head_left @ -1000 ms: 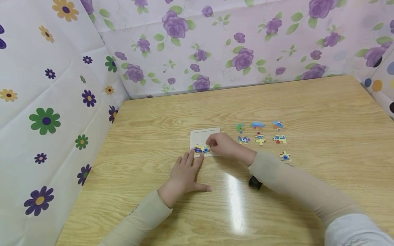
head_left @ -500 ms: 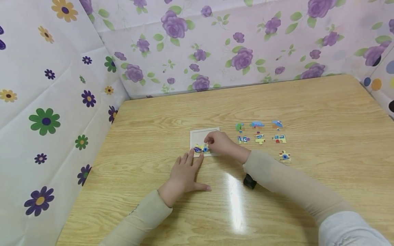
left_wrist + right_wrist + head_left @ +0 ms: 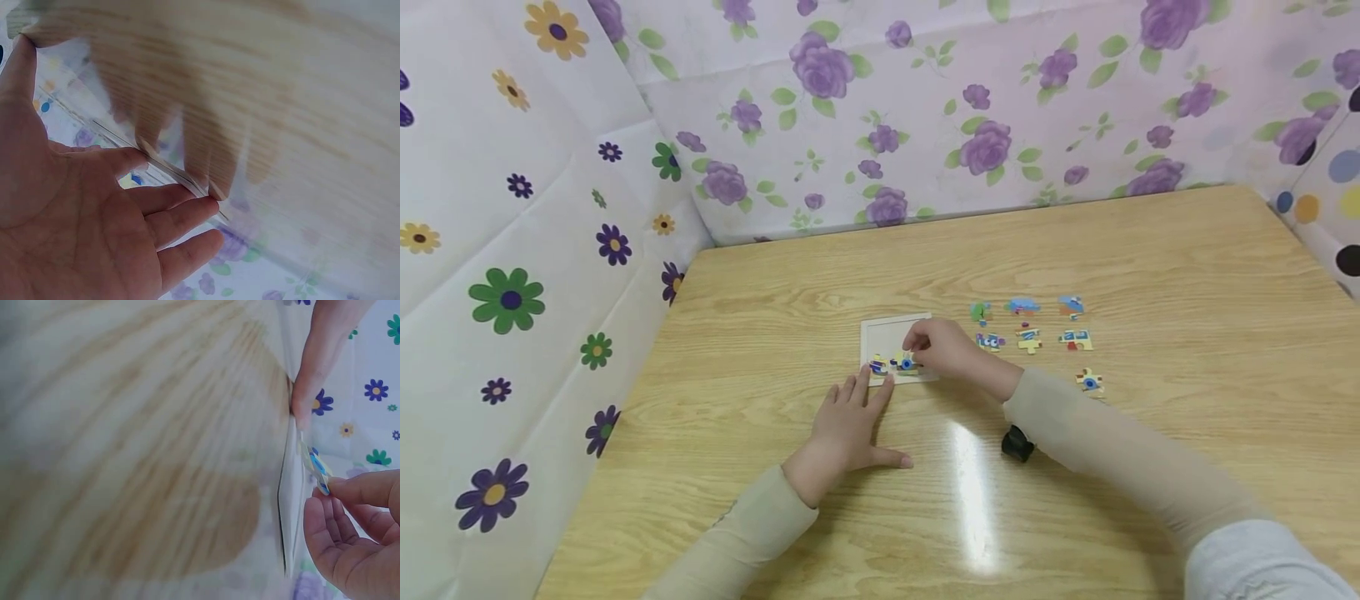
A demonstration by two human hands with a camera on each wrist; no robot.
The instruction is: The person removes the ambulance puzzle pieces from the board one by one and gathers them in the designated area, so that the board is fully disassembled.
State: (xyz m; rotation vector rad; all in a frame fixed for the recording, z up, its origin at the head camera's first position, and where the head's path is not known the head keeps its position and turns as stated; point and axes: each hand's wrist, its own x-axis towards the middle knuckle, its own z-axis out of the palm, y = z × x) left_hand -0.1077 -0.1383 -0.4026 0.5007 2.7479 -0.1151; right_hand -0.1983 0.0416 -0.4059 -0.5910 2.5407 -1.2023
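A small white puzzle tray point(image 3: 862, 337) lies on the wooden table. In its near left corner sits a yellow and purple puzzle piece point(image 3: 877, 365). My right hand point(image 3: 946, 346) pinches another puzzle piece point(image 3: 317, 465), yellow with a blue wheel, between thumb and fingertips. That piece is tilted over the tray's near side, with a small gap to the corner piece. My left hand point(image 3: 842, 429) lies with fingers spread, its fingertips touching the tray's near edge. In the right wrist view, the left hand point(image 3: 319, 359) shows beside the tray's edge.
Several loose puzzle pieces point(image 3: 1028, 340) lie in rows right of the tray. One with a blue wheel point(image 3: 1089, 381) lies nearer, close to my right sleeve. A small black device point(image 3: 1017, 444) shows under the right forearm. A flowered sheet point(image 3: 820, 125) hangs behind the table point(image 3: 775, 292).
The right hand has shifted slightly right with its puzzle piece, and a gap has opened between it and the corner piece. The left hand stays at the tray's edge.
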